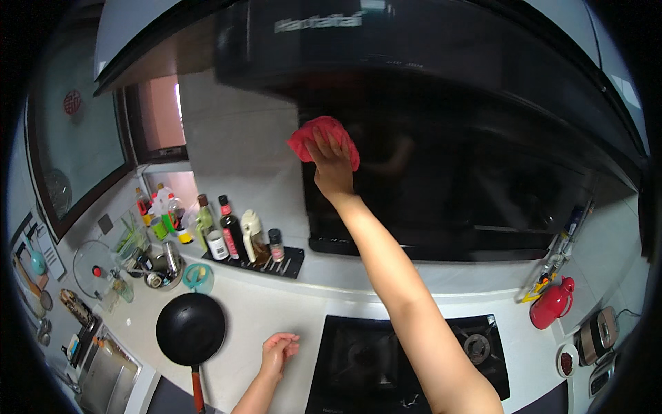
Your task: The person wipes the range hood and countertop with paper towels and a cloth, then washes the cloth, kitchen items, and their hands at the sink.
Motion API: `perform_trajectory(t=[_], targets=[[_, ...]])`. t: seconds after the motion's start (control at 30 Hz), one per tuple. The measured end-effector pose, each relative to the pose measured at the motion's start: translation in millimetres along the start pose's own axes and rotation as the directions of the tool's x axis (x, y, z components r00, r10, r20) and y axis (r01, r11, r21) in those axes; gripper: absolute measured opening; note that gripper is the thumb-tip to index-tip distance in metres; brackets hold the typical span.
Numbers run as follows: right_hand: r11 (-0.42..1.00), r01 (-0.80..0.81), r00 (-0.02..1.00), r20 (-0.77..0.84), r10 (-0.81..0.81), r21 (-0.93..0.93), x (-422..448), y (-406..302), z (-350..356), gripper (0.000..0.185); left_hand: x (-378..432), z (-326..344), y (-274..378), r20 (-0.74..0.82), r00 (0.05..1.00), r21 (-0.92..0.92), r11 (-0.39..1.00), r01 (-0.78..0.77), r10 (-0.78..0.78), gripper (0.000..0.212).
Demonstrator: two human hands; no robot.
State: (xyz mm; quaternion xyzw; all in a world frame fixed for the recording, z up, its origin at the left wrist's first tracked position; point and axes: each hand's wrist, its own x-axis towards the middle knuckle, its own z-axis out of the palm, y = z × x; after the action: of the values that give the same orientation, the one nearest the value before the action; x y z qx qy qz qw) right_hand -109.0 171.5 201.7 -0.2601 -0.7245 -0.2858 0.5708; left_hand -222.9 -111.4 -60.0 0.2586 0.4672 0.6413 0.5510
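Observation:
Fingers spread, my right hand (332, 168) presses a red cloth (325, 124) flat against the left part of the glossy black range hood panel (445, 186). The palm and fingers cover the middle of the cloth. Below, my left hand (276, 354) hovers over the white countertop (258, 305) with loosely curled fingers and nothing visible in it. It is between a black frying pan (190, 328) and the black gas cooktop (357, 362). My right forearm crosses in front of the cooktop and hides part of it.
Bottles (231, 227) stand on a black rack (295, 261) along the wall. A glass lid (88, 269) and a sink (106, 383) are at left. To the right are a red thermos jug (552, 305), a small bowl (566, 360) and a toaster (597, 336). The hood canopy (362, 46) overhangs above.

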Motion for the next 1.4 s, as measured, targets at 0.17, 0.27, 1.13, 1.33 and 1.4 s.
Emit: perform_trajectory(t=[0.17, 0.27, 1.13, 1.33, 1.4], targets=[[0.964, 0.262, 0.929, 0.282, -0.237, -0.052, -29.7, -12.6, 4.3, 0.047, -15.7, -42.4, 3.9, -0.053, 0.999, -0.008, 1.0, -0.009, 0.009, 0.013], [0.964, 0.245, 0.83, 0.492, -0.264, 0.105, -90.5, -15.5, -20.2, 0.049, -23.0, -47.0, 0.1, -0.035, 0.999, -0.06, 0.998, 0.031, -0.034, 0.014], [-0.008, -0.989, -0.145, 0.986, -0.078, -0.146, -348.5, -499.5, -60.2, 0.056, -185.9, -282.8, 18.9, -0.757, 0.642, -0.376, 0.722, -0.58, 0.122, 0.03], [-0.404, -0.814, -0.445, 0.895, -0.027, -0.417, -349.5, -583.7, -21.2, 0.037, -222.4, -399.4, 26.1, -0.713, 0.693, -0.356, 0.794, -0.493, 0.111, 0.033], [-0.4, -0.835, -0.423, 0.906, 0.027, -0.378, -351.8, -584.4, -18.0, 0.033, -220.9, -411.0, 31.4, -0.691, 0.718, -0.374, 0.81, -0.452, 0.083, 0.033]])
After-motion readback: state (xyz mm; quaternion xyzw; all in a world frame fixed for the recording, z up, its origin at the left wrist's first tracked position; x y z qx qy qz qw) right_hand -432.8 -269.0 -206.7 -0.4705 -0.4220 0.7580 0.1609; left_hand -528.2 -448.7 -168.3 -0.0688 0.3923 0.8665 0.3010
